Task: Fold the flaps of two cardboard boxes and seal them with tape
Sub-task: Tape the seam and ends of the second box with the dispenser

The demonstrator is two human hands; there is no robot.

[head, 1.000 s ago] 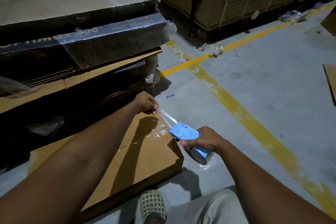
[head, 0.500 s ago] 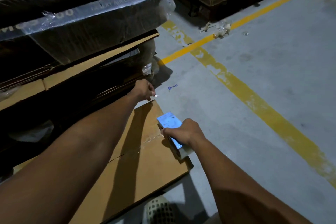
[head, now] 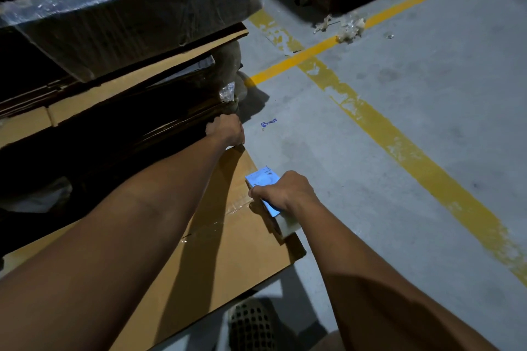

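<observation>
The cardboard box point(head: 228, 253) lies flat on the floor point(head: 399, 137), clear tape point(head: 228, 209) across its seam. My right hand point(head: 285, 192) grip is clamped on the blue tape dispenser point(head: 263, 182) at the box's right edge. My left hand point(head: 226, 129) holds the far corner, fingers curled over it.

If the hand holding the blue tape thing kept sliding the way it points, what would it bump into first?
Probably the left hand, resting at the cardboard box's far corner. The right hand aims the tape dispenser roughly there; depth is unclear.
</observation>
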